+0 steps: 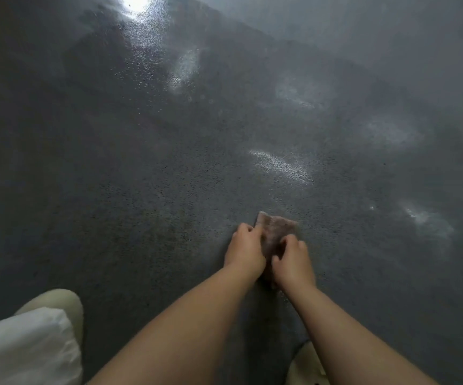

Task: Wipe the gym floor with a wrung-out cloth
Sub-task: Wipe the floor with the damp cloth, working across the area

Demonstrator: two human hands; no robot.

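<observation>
A small brownish-pink cloth point(276, 228) lies on the dark grey speckled gym floor point(169, 176), a little right of centre. My left hand point(243, 248) grips its left edge with curled fingers. My right hand point(293, 261) grips its near right part, fingers curled into the fabric. Both hands sit side by side on the cloth, and its near end is hidden beneath them. Both forearms reach in from the bottom of the view.
Wet streaks point(280, 165) and bright light reflections point(136, 6) shine on the floor ahead and to the right. My pale shoe point(58, 304) and white trouser leg point(22, 348) are at the lower left; another shoe point(305, 365) shows at the bottom between my arms.
</observation>
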